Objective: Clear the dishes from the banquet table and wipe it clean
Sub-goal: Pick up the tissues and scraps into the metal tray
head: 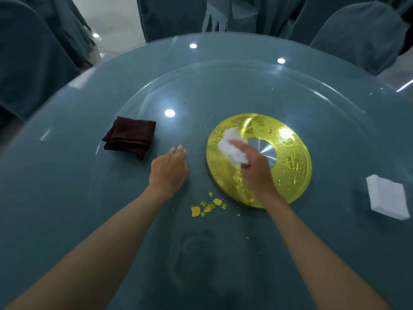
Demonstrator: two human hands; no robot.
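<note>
Head view: the right hand (257, 173) grips a crumpled white tissue (233, 147) over the gold disc (290, 157); the left hand (168, 172) rests loosely open on the worktop (89, 198).

We see a round glass-topped desk (67, 198). On it, L to R: a folded dark-red cloth (130, 137), yellow & green scraps (207, 206) just beside a gold disc (290, 162) w/ silver hub, and a white block (387, 199) at R. Can't tell if the disc sits on or under the glass.
</note>
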